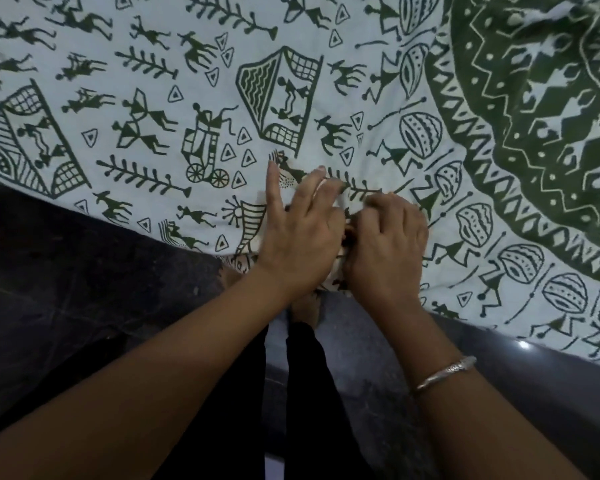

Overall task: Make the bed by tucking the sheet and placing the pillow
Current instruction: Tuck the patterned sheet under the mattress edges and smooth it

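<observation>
**Sheet edge: both hands on one fold**

The sheet (194, 98) lay spread flat straight ahead of you. Its near edge ran slantwise, far on your left and closer on your right. At mid-edge your left hand (298, 237) and right hand (390, 244) sat pressed together, fingers curled on one bunched fold, with the left reaching slightly farther in. Judged: the tuck goes down and under, toward you. No pillow in view.

- White sheet (153, 98) with green folk-art figures covered the bed.
- Left-hand grip (298, 237) and right-hand grip (387, 247) sat side by side at the bed's edge, fingers curled into a bunched fold of it.
- Silver bangle (445, 370) was on the right wrist.
- Dark floor (66, 278) lay below.
</observation>
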Available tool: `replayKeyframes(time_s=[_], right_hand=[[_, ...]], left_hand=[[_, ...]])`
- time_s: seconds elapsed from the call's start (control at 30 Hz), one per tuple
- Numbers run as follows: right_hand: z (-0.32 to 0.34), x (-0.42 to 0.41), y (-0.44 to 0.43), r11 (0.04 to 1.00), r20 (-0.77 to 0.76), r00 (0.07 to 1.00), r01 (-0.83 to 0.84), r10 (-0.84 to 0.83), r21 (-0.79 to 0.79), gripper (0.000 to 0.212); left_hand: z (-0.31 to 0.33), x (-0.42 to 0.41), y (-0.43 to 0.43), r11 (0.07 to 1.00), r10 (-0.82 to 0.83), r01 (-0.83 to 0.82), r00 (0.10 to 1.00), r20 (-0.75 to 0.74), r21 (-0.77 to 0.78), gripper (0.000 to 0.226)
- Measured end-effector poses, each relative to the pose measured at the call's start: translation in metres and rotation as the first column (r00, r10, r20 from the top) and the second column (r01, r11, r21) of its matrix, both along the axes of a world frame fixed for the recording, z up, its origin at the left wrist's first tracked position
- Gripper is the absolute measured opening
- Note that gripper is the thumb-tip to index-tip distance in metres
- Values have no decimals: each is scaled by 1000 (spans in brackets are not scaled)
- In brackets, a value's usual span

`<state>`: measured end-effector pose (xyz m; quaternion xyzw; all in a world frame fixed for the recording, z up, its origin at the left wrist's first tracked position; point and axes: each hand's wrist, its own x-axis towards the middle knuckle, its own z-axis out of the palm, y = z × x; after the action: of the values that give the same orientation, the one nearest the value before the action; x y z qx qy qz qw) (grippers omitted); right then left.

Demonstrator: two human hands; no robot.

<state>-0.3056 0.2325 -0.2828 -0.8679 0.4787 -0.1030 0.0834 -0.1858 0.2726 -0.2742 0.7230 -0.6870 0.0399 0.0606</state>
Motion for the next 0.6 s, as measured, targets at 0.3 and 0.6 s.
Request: replayKeyframes(time_s=[0.3,0.6], right_hand=[[6,-26,-12,909,71,907,410,-414,67,41],[4,-74,-13,893,-120,887,450,-446,-1,34]], left_hand=[[-6,-19,2,970,-151,174,979,-139,171,45],[-4,-77,-20,990,-134,140,975,-175,21,13]])
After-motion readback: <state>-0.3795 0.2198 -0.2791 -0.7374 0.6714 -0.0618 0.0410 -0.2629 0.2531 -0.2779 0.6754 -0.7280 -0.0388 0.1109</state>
